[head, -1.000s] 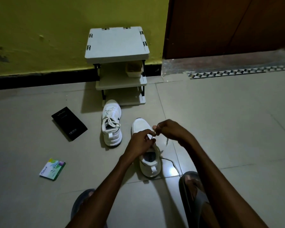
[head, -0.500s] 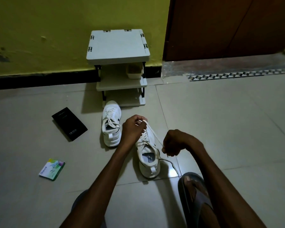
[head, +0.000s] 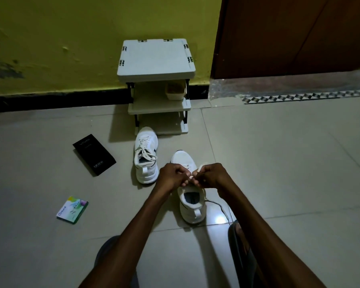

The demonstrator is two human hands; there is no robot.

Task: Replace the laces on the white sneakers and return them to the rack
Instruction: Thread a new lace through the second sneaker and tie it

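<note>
Inspected on the tiled floor (head: 279, 163), in dim light.

Near sneaker (head: 192, 206): white, upright on its sole about mid-floor, toe toward the wall, heel toward the floor's near edge. Both hands directly above its tongue, knuckles close together.

Left hand (head: 170, 175): fingers curled tight, pinching the lace (head: 201, 163) just over the eyelets. Right hand (head: 211, 176): fingers curled likewise, gripping the same lace, a short pale end standing up out of the fist. Eyelet being worked hidden behind the fingers; cannot tell which. Further length of lace trailing off the shoe's right side onto the floor, toward the near edge.

Second sneaker (head: 146, 156): white, laced, loops lying across the tongue. Upright just left of and beyond the first, apart from it, toe close against the rack's lowest shelf.

Rack (head: 156, 57): small, pale grey, three levels, at the floor's far edge against the yellow wall (head: 71, 38), left of the brown door (head: 289, 34). Small tub (head: 175, 91) on the middle shelf, right side.

Black box (head: 94, 154): flat on the floor, left of the second sneaker. Green-and-white packet (head: 72, 209): flat, nearer the near-left corner, well apart from both shoes. Sandal (head: 239, 256) at the near edge, under the right forearm.
</note>
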